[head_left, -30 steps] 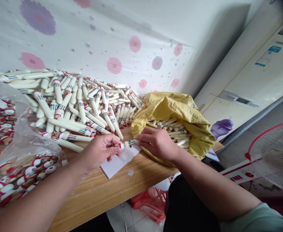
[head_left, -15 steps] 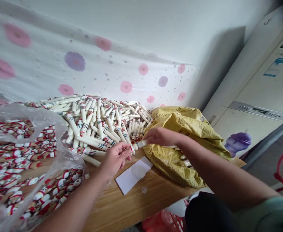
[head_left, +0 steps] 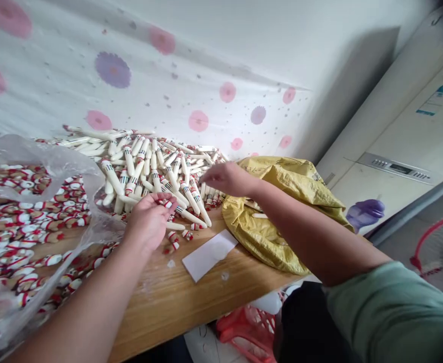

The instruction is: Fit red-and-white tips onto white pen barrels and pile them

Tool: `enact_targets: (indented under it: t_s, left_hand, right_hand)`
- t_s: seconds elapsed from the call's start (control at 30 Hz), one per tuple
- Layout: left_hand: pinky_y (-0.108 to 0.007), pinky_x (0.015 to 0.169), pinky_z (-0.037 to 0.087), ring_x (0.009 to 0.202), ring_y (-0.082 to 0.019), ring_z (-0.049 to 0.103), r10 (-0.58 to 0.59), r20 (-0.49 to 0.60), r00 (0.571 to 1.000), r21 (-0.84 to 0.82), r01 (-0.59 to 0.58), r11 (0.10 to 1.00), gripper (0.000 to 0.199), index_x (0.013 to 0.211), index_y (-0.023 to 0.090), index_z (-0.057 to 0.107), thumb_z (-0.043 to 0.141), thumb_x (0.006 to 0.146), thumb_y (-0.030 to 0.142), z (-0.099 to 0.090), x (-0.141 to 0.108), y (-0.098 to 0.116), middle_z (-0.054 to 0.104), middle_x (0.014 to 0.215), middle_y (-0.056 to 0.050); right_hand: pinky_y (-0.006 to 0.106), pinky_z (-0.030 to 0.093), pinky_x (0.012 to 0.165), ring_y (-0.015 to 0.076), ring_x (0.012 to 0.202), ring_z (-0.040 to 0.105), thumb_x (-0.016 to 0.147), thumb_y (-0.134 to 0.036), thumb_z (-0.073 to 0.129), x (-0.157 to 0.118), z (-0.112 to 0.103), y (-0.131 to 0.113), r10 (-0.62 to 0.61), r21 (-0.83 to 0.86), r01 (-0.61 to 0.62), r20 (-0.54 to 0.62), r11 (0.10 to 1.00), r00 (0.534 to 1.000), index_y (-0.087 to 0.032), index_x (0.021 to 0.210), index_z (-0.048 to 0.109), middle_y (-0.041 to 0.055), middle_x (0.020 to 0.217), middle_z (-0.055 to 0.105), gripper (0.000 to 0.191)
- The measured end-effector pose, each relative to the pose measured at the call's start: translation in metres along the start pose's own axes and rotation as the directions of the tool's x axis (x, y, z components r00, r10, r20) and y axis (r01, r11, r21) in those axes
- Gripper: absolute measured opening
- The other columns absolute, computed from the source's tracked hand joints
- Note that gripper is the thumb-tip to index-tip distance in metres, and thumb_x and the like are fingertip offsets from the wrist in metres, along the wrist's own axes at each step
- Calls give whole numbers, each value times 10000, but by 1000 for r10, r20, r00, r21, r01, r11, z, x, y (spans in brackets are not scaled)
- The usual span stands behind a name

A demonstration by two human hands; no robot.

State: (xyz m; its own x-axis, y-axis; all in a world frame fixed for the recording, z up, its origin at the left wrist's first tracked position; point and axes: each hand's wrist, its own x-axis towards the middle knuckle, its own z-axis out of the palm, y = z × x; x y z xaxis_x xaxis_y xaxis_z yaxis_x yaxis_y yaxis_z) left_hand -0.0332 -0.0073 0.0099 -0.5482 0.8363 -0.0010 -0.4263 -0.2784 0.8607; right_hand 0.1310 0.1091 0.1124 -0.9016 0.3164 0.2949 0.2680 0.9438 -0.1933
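Cream-coloured multi-colour pens (head_left: 111, 179) lie in a big heap against the wall. My left hand (head_left: 149, 217) is closed at the near edge of the heap, pinching a small red-and-white figure (head_left: 166, 203) between thumb and fingers. Over the right part of the heap hovers my right hand (head_left: 227, 179), its fingers stretched to the left, with nothing visible in them. A few loose small figures (head_left: 173, 241) lie on the wooden table (head_left: 176, 302) just in front of the left hand. Beneath my right forearm, the yellow woven sack (head_left: 240, 217) gapes with some pens inside.
Many red, white and brown figures (head_left: 24, 237) fill a clear plastic bag (head_left: 100, 212) at left. A white card (head_left: 210, 254) lies near the table's front edge. Below stands a red plastic basket (head_left: 244, 327). A tall white air conditioner (head_left: 391, 126) and a fan (head_left: 441, 247) are at right.
The pen in my right hand is gone from it, and that hand has moved up and left over the heap. My left hand has shifted left, now with a small figure.
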Motion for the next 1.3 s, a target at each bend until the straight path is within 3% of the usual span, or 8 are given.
enact_targets:
  t_s: [0.07,0.27,0.37,0.53,0.73,0.87,0.97,1.3]
  left_hand:
    - [-284,818,523,873,-144,631,-10,56,998,37,8,999,266,741,159,562,633,509,52,3,-3,-2,625,820,-13]
    - [-227,619,528,714,-126,604,-179,148,973,282,132,950,263,793,161,580,756,601,198,6,-12,-14,617,753,-1]
    - [-170,382,377,569,-108,502,-221,145,965,415,143,899,320,818,184,566,779,628,329,6,-13,-16,548,654,30]
    - [-169,336,341,592,-138,543,-216,197,956,476,99,874,440,902,195,559,812,573,340,2,-11,-19,585,728,15]
    - [-171,308,313,574,-153,571,-281,281,918,644,37,764,448,972,188,583,734,651,460,-3,-10,-23,633,718,-15]
    - [-161,354,315,581,-136,568,-305,313,899,713,-10,702,412,883,159,604,742,601,425,4,-16,-21,651,678,-28]
    - [-171,398,322,564,-122,554,-309,339,889,724,-37,688,378,882,150,618,721,618,401,6,-17,-23,642,653,-15]
    - [-250,585,473,592,-124,597,-299,399,867,656,-43,753,270,829,145,625,722,649,321,6,-16,-27,678,673,-17]
  right_hand:
    - [252,469,753,125,794,639,848,-129,557,-52,0,26,139,-69,-129,156,989,978,-131,924,730,52,917,727,190]
    - [246,470,778,189,880,669,785,-96,570,-169,4,84,585,-392,-457,325,798,743,-160,1000,743,76,1004,740,283]
    - [275,475,836,237,1022,647,767,-101,591,-183,19,90,628,-451,-477,286,754,723,-183,1124,699,106,1140,698,382]
    - [382,507,781,310,1002,656,821,-87,476,-166,52,95,707,-550,-537,146,640,692,-112,1061,687,215,1118,668,320]
    - [338,508,713,263,845,675,816,-231,561,-161,39,81,714,-504,-619,-7,602,700,-132,990,636,152,941,699,213]
    - [252,474,548,157,615,615,870,-370,514,-159,23,40,559,295,-495,-196,817,806,-148,919,550,60,748,655,230]
    - [217,439,486,106,528,540,817,-402,603,-146,38,8,439,691,-252,-105,677,892,-163,846,531,5,669,603,251]
    - [234,422,569,119,613,517,784,-332,608,-123,75,-6,395,487,-329,-35,809,918,-163,761,534,-1,671,561,186]
